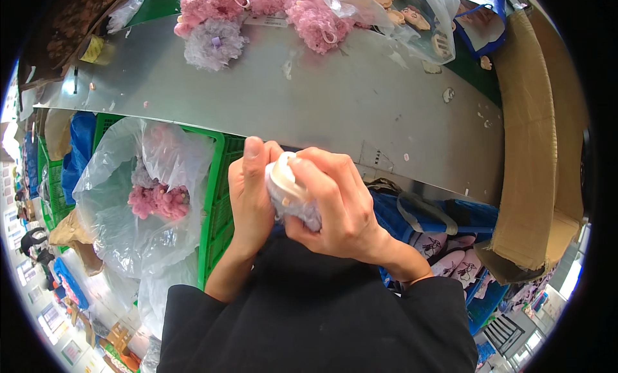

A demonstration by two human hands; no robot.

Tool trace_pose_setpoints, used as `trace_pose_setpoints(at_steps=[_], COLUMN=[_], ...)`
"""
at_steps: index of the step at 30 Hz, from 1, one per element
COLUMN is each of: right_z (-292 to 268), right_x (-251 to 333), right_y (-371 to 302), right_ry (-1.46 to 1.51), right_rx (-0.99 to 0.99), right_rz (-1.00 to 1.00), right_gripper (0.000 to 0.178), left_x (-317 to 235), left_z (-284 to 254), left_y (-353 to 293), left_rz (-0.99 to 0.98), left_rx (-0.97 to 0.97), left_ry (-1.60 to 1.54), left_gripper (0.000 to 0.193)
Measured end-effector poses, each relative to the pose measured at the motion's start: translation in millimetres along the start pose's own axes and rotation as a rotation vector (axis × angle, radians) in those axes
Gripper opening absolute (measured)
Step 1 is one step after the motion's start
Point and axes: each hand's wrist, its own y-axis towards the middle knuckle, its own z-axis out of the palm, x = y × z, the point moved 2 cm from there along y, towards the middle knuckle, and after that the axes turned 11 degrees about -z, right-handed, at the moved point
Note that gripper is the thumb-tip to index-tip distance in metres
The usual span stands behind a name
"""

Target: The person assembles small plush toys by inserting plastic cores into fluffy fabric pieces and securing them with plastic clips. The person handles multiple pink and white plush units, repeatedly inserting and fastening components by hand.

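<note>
In front of my chest, at the near edge of the metal table (322, 96), both hands hold a small fluffy grey plush piece (293, 202) with a smooth cream-coloured part at its top. My left hand (248, 196) grips its left side with the thumb pointing up. From the right, my right hand (344, 202) curls its fingers over the cream part and the fluff. Fingers hide much of the piece. Farther back on the table lie curly pink plush pieces (318, 22) with small loops, and beside them a grey one (214, 44) with a purple spot.
At the left, a green crate (219, 225) holds a clear plastic bag (112, 186) with pink plush pieces (159, 201). A plastic bag of cream face-shaped parts (415, 17) lies back right. A cardboard box (528, 134) stands right, above blue crates (486, 308) of printed pink pieces. Yellow tape (92, 49) sits far left.
</note>
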Motion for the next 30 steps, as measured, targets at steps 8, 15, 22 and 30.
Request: trace_pose_setpoints(at_steps=[8,15,22,30], right_z=[-1,5,4,9], right_x=[-8,-11,-8,7], right_y=[-4,-7,-12,-5], right_ry=[0.213,0.291,0.314,0.285], right_rx=[0.041,0.041,0.061,0.113], right_rz=[0.154,0.231,0.206,0.102], right_gripper=[0.064,0.051,0.053,0.066], left_x=[1,8,8,-10], left_z=[-13,-16,-16,-10], left_y=[-4,-11,-19,-17], left_rz=[0.255,0.180,0.227,0.462], left_rx=[0.164,0.297,0.179,-0.213], left_ry=[0.217,0.015,0.092,0.065], left_gripper=[0.052,0.048,0.044,0.036])
